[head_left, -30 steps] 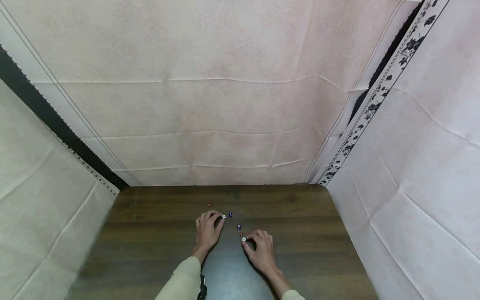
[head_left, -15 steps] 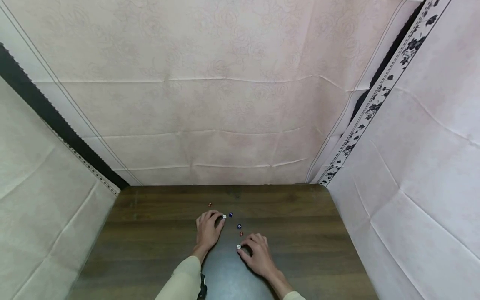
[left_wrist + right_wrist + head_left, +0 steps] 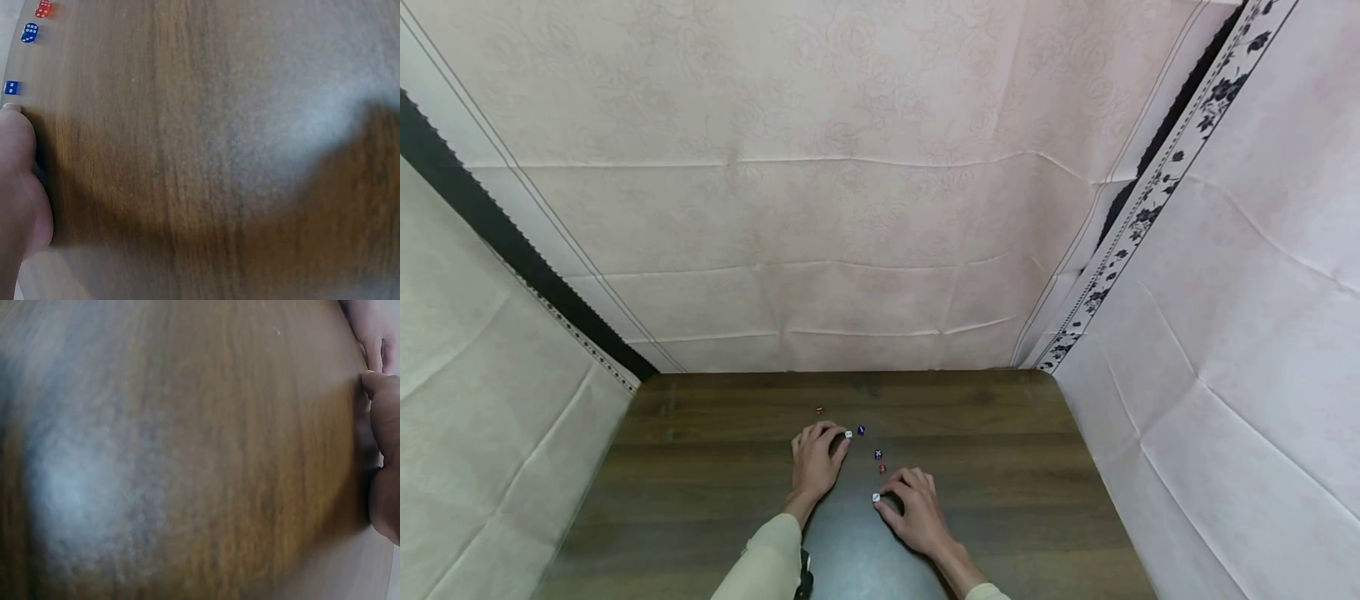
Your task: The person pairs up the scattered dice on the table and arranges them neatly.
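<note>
Far white die (image 3: 848, 434) and near white die (image 3: 876, 497) are both in hand at the middle of the wooden bench (image 3: 985, 425): the left hand (image 3: 814, 460) pinches the first at its tips, and the right hand (image 3: 919, 510) pinches the second, nearer and further right, each grip narrow. Whether the bench bears either die's weight cannot be told. Four others lie loose: the far blue die (image 3: 861, 430) just right of the left hand's die, the near blue die (image 3: 877, 455) nearer and further right, the near red die (image 3: 882, 469) just on the near side of that, and the far red die (image 3: 819, 410) by itself beyond the left hand. Judging by this, the handling looks to be midway: both white dice are gripped but not yet let go, so releasing them appears to be left. The two blue dice and the near red die make a loose slanting run between the hands, with uneven gaps; whether that spacing is finished or chance is unclear. In the left wrist view no white die shows clearly, and in the right wrist view no die can be made out.
</note>
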The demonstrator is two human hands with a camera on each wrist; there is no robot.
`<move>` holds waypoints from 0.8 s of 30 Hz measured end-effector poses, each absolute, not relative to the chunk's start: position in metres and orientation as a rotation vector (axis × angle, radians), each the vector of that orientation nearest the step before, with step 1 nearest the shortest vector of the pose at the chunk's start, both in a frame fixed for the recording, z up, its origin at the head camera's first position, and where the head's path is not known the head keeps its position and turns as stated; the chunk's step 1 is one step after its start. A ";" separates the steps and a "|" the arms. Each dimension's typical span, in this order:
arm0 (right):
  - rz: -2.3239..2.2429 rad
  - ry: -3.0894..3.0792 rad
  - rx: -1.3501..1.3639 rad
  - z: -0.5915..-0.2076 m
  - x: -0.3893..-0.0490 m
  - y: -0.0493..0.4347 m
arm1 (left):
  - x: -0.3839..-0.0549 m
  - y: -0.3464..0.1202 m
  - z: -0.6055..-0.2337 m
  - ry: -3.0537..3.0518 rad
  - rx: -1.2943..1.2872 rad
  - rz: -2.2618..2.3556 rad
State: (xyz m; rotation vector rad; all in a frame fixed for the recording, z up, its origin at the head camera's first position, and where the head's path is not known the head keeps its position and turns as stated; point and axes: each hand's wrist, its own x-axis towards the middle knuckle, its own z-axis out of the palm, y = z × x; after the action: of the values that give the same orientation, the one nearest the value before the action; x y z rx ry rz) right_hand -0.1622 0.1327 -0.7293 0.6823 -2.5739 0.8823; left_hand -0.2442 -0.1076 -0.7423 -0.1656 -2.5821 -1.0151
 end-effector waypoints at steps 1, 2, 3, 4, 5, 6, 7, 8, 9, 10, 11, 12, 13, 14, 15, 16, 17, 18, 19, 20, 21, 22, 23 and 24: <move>0.882 -2.577 0.682 -0.730 -0.162 0.133 | -0.244 -0.108 -0.742 -2.585 -0.164 -1.021; 0.880 -2.581 0.680 -0.730 -0.162 0.133 | -0.244 -0.108 -0.742 -2.589 -0.163 -1.027; 0.882 -2.582 0.680 -0.730 -0.162 0.132 | -0.244 -0.108 -0.742 -2.594 -0.162 -1.033; 0.885 -2.584 0.680 -0.729 -0.162 0.132 | -0.244 -0.109 -0.742 -2.597 -0.160 -1.041; 0.885 -2.587 0.680 -0.729 -0.161 0.132 | -0.244 -0.109 -0.741 -2.600 -0.160 -1.039; 0.888 -2.587 0.683 -0.729 -0.161 0.132 | -0.243 -0.109 -0.740 -2.597 -0.161 -1.047; 0.892 -2.585 0.685 -0.729 -0.161 0.131 | -0.243 -0.109 -0.739 -2.592 -0.162 -1.053; 0.894 -2.583 0.688 -0.729 -0.161 0.131 | -0.242 -0.109 -0.738 -2.587 -0.163 -1.061; 0.896 -2.579 0.692 -0.728 -0.160 0.131 | -0.242 -0.108 -0.737 -2.582 -0.164 -1.062; 0.897 -2.575 0.695 -0.728 -0.160 0.131 | -0.241 -0.108 -0.736 -2.580 -0.163 -1.057; 0.899 -2.570 0.698 -0.728 -0.160 0.131 | -0.241 -0.108 -0.735 -2.581 -0.162 -1.060; 0.902 -2.565 0.699 -0.728 -0.160 0.131 | -0.241 -0.108 -0.734 -2.583 -0.160 -1.066; 0.903 -2.561 0.700 -0.729 -0.160 0.131 | -0.241 -0.107 -0.732 -2.590 -0.157 -1.057; 0.902 -2.560 0.699 -0.729 -0.160 0.131 | -0.241 -0.107 -0.732 -2.596 -0.156 -1.051; 0.904 -2.560 0.698 -0.729 -0.160 0.131 | -0.241 -0.106 -0.731 -2.604 -0.152 -1.039; 0.905 -2.562 0.696 -0.729 -0.160 0.131 | -0.241 -0.106 -0.730 -2.612 -0.148 -1.038; 0.905 -2.564 0.694 -0.730 -0.160 0.131 | -0.241 -0.106 -0.729 -2.619 -0.143 -1.043; 0.906 -2.567 0.692 -0.730 -0.160 0.131 | -0.241 -0.106 -0.728 -2.627 -0.138 -1.039; 0.905 -2.568 0.691 -0.730 -0.160 0.131 | -0.241 -0.105 -0.727 -2.634 -0.132 -1.038; 0.903 -2.568 0.690 -0.730 -0.160 0.131 | -0.241 -0.105 -0.726 -2.642 -0.127 -1.041; 0.900 -2.567 0.689 -0.731 -0.160 0.132 | -0.241 -0.105 -0.725 -2.651 -0.121 -1.046; 0.896 -2.563 0.689 -0.731 -0.160 0.132 | -0.241 -0.105 -0.724 -2.657 -0.118 -1.054; 0.893 -2.560 0.689 -0.731 -0.159 0.132 | -0.242 -0.105 -0.724 -2.661 -0.120 -1.052; 0.890 -2.559 0.687 -0.731 -0.159 0.132 | -0.242 -0.105 -0.723 -2.666 -0.123 -1.051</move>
State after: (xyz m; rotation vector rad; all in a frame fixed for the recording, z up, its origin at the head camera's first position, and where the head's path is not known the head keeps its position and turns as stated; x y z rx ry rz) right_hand -0.1594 0.1317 -0.7310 0.6874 -2.5586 0.8899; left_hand -0.2418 -0.1053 -0.7232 -0.1226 -2.6658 -1.0512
